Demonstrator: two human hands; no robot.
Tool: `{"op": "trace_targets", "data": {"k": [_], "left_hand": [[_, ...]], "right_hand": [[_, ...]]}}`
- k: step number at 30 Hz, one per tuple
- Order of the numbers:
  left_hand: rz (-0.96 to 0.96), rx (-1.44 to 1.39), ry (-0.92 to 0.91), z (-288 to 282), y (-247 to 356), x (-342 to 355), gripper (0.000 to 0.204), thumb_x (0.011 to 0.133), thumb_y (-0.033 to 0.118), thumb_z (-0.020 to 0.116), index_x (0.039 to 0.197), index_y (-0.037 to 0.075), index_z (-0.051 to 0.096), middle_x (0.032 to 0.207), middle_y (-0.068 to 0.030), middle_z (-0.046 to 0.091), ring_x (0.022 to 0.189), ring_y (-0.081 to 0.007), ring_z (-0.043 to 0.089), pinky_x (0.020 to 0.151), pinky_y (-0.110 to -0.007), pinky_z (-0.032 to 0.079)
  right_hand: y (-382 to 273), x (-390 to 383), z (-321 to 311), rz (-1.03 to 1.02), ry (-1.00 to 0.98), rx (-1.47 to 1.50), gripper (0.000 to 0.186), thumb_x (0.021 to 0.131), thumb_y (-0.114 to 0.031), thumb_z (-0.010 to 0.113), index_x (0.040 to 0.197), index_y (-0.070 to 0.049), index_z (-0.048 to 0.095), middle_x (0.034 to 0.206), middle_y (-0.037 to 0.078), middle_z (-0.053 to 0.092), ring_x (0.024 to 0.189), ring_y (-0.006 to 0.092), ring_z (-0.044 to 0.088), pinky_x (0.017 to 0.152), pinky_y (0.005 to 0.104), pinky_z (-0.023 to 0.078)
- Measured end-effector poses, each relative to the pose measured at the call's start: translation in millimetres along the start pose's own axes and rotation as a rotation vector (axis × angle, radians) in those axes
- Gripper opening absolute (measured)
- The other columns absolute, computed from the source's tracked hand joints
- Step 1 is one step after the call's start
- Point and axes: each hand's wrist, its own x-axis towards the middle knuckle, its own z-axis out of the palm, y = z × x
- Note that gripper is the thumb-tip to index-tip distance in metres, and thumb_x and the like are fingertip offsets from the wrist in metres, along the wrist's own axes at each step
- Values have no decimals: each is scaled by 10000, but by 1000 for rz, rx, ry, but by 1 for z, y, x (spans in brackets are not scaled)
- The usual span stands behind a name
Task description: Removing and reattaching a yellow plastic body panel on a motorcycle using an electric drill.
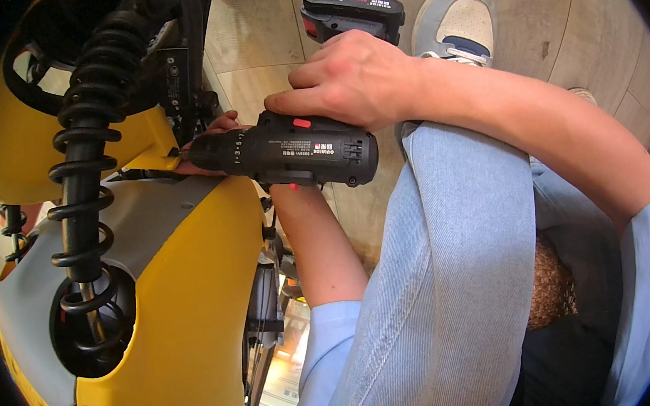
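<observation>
the black cordless drill with red buttons [297, 151] is firmly gripped by the right hand [364, 76], its fingers closed around the handle; the trigger is hidden. the black battery pack with a red catch [351, 15] is located at the handle's foot, beyond the grip. left of the grip, the drill's nose is aimed at the yellow plastic tab [157, 157]; whether a bit is seated in a fastener cannot be told. the left hand [223, 122] is largely covered by the drill, its fingers visible beside the nose; whether anything is pinched there cannot be told. farther left stands the black coil-spring shock absorber [91, 138], and below it the glossy yellow body shell [192, 272].

risks are judged as follows. the left fingers could be struck if the bit were to slip through a tilted axis. the tab could be cracked by excess torque. the right wrist could be twisted by a jam, the drill being held one-handed. a loose fastener could be lost behind the shell if left unsupported.
</observation>
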Motion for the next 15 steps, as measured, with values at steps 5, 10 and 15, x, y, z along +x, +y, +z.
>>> {"op": "trace_targets", "data": {"k": [5,10,15], "left_hand": [[-127,-164,75,-15,-6,-1,427,1041,440,360,1262,101,497,1268,-121,536,1227,-240,491,1094,-410,384],[-106,327,-788,-46,1,-61,584,984,559,380,1355,111,432,1195,-104,592,1058,-259,616,930,-427,533],[-15,534,-512,21,3,-133,521,994,512,360,1299,107,481,1182,-86,596,1072,-243,614,932,-461,528]], "right_hand": [[0,-5,6,-1,10,-45,462,716,-207,690,1168,-127,637,753,24,581,663,246,643,611,364,512],[-1,-4,16,-26,81,-60,446,727,-224,678,1163,-139,636,739,10,564,657,225,635,607,344,505],[0,-7,18,-25,111,-96,431,728,-239,671,1148,-147,642,719,0,543,640,208,628,594,330,499]]}}
